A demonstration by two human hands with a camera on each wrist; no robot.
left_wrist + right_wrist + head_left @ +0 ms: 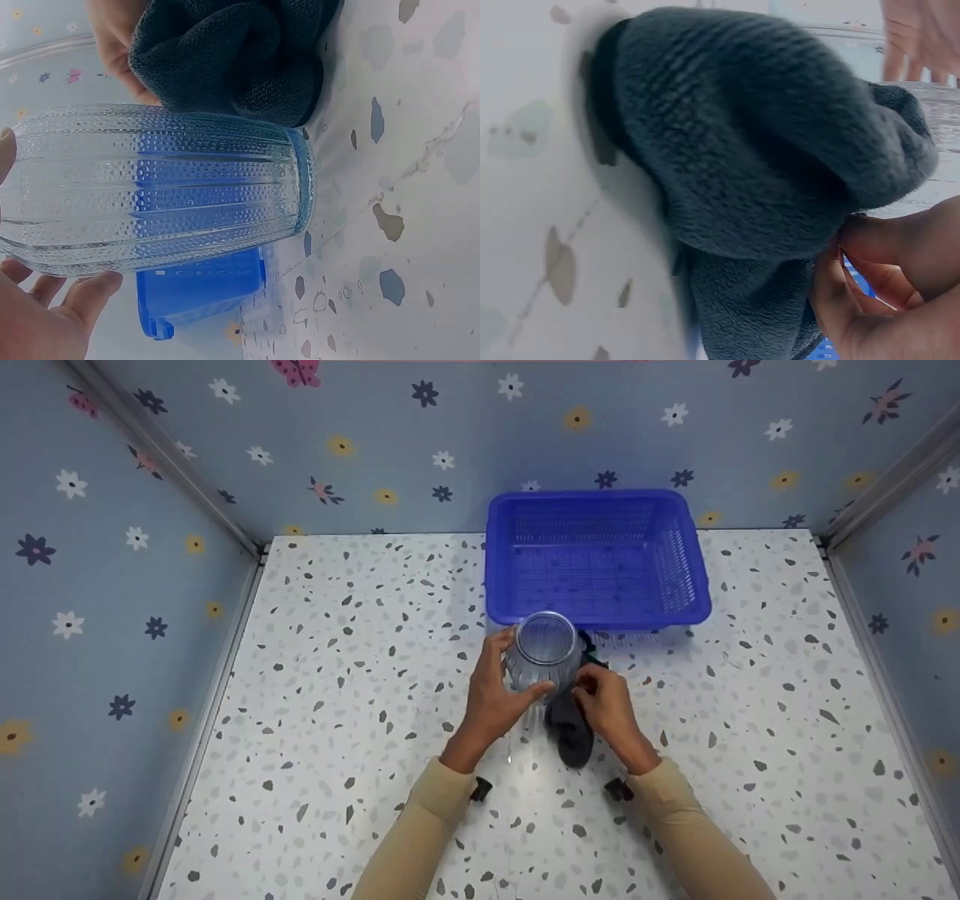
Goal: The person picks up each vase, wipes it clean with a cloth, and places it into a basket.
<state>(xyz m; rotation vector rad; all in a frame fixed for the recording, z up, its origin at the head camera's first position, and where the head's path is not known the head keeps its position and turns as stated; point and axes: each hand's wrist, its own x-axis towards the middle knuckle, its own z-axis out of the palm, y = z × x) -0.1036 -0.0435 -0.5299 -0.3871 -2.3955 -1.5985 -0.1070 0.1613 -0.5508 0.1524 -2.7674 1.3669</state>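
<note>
A clear ribbed glass jar [534, 671] stands upright in front of the basket, its round mouth facing up. My left hand [495, 690] holds it from the left side, with the thumb across the front. Fine raised dots cover the glass between the ribs in the left wrist view, and its base is right at the tabletop. Beside the jar, on the right, a dark grey fluffy cloth [735, 135] hangs in folds down to the table. My right hand [609, 701] pinches this cloth between thumb and fingers, close against the jar's side.
A blue plastic basket [600, 624] with slotted walls sits behind the jar, near the back wall. The white speckled tabletop [360, 720] spreads out on both sides. Flower-patterned panels [112, 585] enclose the table at left, back and right.
</note>
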